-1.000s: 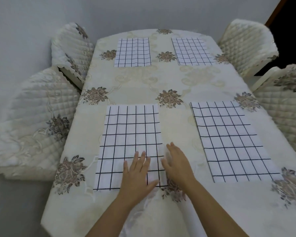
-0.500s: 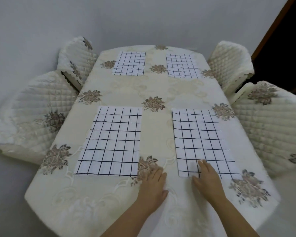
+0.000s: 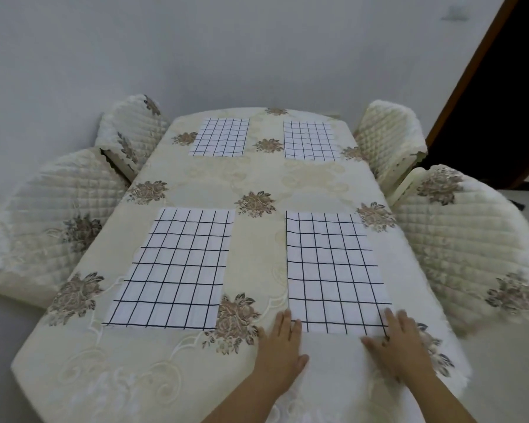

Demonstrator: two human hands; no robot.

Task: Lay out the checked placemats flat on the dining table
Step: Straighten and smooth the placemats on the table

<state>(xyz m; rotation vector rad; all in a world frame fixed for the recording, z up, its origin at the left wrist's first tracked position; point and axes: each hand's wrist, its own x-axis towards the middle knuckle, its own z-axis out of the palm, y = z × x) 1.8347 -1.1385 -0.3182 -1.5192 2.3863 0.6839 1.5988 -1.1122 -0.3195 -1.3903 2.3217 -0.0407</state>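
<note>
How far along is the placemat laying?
Nearly done. The far left placemat, far right placemat and near left placemat lie flat on the table. The left hand and right hand press the near edge of the near right placemat, probably smoothing it. Only that seems left.

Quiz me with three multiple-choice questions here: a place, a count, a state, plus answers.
1. Where do the left hand and right hand rest?
A) near right placemat's near corners
B) a chair
C) far left placemat
2. How many checked placemats lie on the table?
A) two
B) four
C) six
3. How does the near left placemat lie?
A) folded
B) flat, untouched
C) hanging off
Answers: 1 A, fingers meet both corners; 2 B, two near, two far; 3 B, spread out, no hand on it.
</note>
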